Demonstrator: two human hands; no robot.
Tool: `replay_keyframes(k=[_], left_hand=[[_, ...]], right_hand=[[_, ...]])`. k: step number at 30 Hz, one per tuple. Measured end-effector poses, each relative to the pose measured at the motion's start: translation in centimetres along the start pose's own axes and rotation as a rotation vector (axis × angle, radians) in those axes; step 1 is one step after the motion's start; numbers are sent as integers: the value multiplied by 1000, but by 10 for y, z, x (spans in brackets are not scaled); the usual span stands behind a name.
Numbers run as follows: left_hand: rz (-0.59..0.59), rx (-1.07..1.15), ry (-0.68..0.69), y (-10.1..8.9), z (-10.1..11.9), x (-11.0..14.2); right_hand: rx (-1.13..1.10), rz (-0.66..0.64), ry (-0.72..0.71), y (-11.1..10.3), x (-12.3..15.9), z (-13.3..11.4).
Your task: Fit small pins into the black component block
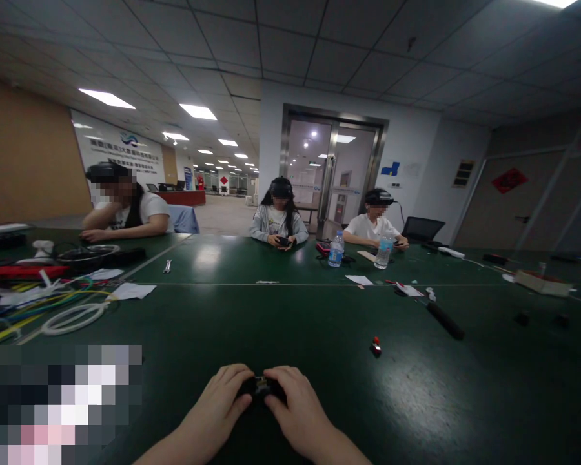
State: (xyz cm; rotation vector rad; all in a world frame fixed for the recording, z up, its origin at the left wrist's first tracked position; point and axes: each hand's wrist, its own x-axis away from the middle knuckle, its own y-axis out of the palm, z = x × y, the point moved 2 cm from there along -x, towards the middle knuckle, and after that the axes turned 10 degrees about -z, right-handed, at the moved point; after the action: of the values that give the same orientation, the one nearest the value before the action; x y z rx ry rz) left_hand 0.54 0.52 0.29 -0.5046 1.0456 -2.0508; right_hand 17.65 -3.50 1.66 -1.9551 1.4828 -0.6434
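Gadget (pixel 261 387), small, dark w/ metallic middle, gripped btwn L hand (pixel 225 397) & R hand (pixel 293 395), fingers curled round its ends, hiding most of its shape. Below gadget: smooth green table (pixel 319 336), contact unclear. Right of gadget: shiny red piece (pixel 376 347), blurry; beyond, long black rod (pixel 444 321).

Dark object (pixel 262 390) part-hidden; forearms (pixel 177 444) cut off.
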Motion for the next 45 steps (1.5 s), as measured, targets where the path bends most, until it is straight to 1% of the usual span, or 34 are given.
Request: replay_keyframes(k=[6,10,14,18,22,25,27,33,36,41,45], left_hand=[[-5,-21,-10,-1,1,-1],[-24,-25,-13,-1,2,0],[-13,-10,2,2,-1,-1],[-14,15,3,2,-5,-2],[-60,67,31,-5,-5,0],[-106,89,26,-8,-5,1],[-115,90,20,-9,-4,1],[-68,59,-3,-9,-1,0],[-68,63,-4,-10,1,0],[-55,68,4,-10,4,1],[-58,56,22,-10,5,1]], right_hand=[[0,-2,13,1,-1,1],[-3,17,-18,4,-3,6],[-13,29,-32,5,-3,7],[-34,23,-14,3,-3,7],[-70,24,8,2,-2,7],[-90,8,36,1,-1,6],[-98,2,52,0,0,5],[-97,16,37,-1,0,3],[-87,20,22,0,0,4],[-61,19,-54,0,0,1],[-59,-1,-61,-1,-1,-1]])
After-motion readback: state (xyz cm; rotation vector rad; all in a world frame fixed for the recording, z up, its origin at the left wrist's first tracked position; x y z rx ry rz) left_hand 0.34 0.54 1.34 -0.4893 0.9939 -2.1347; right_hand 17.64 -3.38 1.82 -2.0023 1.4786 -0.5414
